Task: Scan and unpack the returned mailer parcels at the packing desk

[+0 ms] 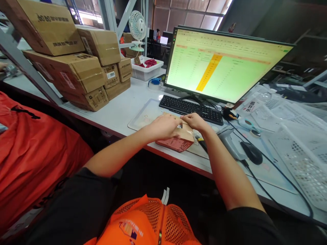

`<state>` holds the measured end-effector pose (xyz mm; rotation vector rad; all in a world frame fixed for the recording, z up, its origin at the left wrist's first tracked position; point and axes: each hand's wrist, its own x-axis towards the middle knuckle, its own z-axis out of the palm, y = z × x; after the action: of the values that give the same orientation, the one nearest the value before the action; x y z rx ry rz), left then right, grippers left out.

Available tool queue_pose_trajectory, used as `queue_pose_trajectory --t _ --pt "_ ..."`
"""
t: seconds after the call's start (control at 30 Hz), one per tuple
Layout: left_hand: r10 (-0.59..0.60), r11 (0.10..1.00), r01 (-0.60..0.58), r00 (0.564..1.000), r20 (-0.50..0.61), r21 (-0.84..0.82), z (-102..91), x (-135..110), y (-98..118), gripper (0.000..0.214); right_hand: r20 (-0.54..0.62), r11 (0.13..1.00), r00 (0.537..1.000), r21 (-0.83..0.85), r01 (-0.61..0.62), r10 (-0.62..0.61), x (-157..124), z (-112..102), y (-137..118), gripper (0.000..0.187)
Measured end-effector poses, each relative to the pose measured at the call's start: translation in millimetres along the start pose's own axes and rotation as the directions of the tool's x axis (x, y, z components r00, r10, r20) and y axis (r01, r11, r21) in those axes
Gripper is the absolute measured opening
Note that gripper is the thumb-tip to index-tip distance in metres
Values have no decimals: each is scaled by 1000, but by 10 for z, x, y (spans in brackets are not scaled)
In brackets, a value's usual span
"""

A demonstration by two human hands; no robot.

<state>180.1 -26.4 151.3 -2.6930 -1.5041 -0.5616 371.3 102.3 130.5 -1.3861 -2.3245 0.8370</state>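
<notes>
At a white desk (pixel 135 96), 2 hands (pixel 166 126) (pixel 194 120) grip a cardboard box (pixel 173 144), its lettering (pixel 184 146) too blurred to read.

The left hand (pixel 166 126) and right hand (pixel 196 121) partly hide the small carton's (pixel 176 143) top. Monitor (pixel 230 68) text, one to two o'clock: illegibly small. Upper carton (pixel 55 29), ten o'clock: cut by top edge.

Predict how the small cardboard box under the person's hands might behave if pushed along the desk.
The cardboard box has flat faces and straight edges, so it would probably stay fairly stiff. Sitting low and broad on the desk, it seems likelier to slide than tip. Its boxy shape makes rolling unlikely.
</notes>
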Motion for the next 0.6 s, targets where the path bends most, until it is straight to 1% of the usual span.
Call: queue_pose_trajectory --t 0.03,0.07,0.1,0.17,0.2,0.27,0.3,0.33,0.37,0.4,0.43,0.47,0.5,0.53,0.57,0.6 --pt "-6 999 7 1000 -9 47 -12 23 46 35 -7 1000 1000 -4 7 -7 -5 2 5 70" --pt "-3 995 7 999 -40 100 9 12 112 33 -15 1000 1000 -8 12 -12 -12 3 9 69" --pt "9 988 3 997 -81 153 60 -34 191 26 -22 1000 1000 -7 15 -15 -18 5 13 67" --pt "44 969 -1 984 -170 246 207 -215 350 14 -30 1000 999 0 14 -14 -27 14 21 63" --pt "60 960 0 977 -204 280 277 -329 411 14 -33 1000 999 3 16 -16 -29 22 22 61" --pt "90 956 -21 971 -223 292 346 -534 461 11 -51 1000 999 -8 18 -18 -38 45 13 58" --pt "100 965 -43 972 -211 259 328 -598 447 14 -83 999 996 -22 29 -31 -50 60 -2 54" --pt "105 977 -67 977 -184 200 275 -622 407 21 -146 997 987 -42 58 -64 -73 76 -25 47" --pt "102 989 -85 984 -146 120 193 -604 348 26 -243 992 962 -72 106 -120 -109 92 -55 37" --pt "95 995 -92 991 -96 26 92 -546 273 28 -366 980 910 -111 167 -196 -162 108 -91 26" --pt "82 994 -84 996 -39 -63 -14 -456 191 28 -491 959 825 -159 233 -281 -232 122 -129 18" --pt "73 989 -69 997 27 -134 -113 -344 107 29 -587 931 724 -210 298 -363 -317 135 -165 20" --pt "71 983 -54 994 88 -176 -198 -223 28 29 -629 898 645 -255 358 -435 -413 144 -196 25" --pt "67 980 -39 988 139 -195 -264 -106 -41 28 -612 863 614 -285 417 -498 -514 149 -218 30" --pt "60 979 -22 982 180 -205 -310 -3 -98 24 -547 829 628 -295 474 -554 -613 148 -230 34" --pt "51 978 -6 976 210 -209 -340 78 -142 21 -444 799 665 -291 527 -600 -706 141 -230 37"
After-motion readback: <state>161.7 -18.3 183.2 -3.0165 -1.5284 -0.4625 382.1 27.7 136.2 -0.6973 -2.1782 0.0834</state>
